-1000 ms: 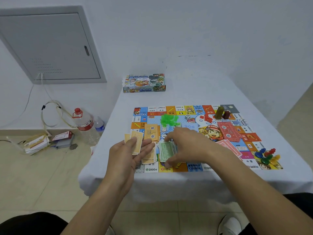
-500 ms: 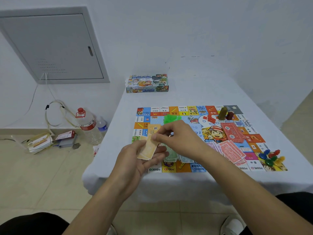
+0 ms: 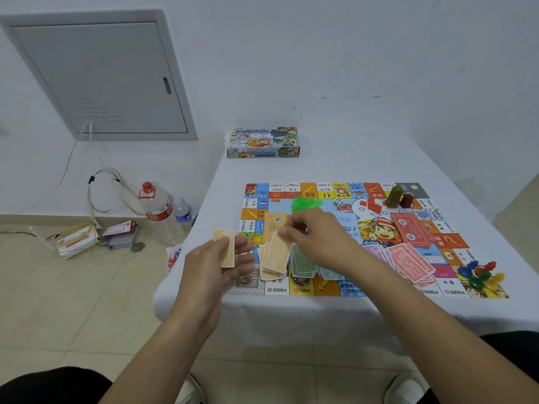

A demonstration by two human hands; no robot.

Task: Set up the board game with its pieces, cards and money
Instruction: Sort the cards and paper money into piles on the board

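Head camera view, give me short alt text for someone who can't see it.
A person's right hand pinches an orange play-money note over an orange pile on a colourful game board, while the left hand holds more orange notes. Green notes, red notes, coloured pawns and the game box sit on the white table.

bare forearms, dark trousers (image 3: 43, 386), white shoes (image 3: 404, 387).

White wall (image 3: 350, 53), grey panel (image 3: 102, 77), tiled floor (image 3: 58, 301)
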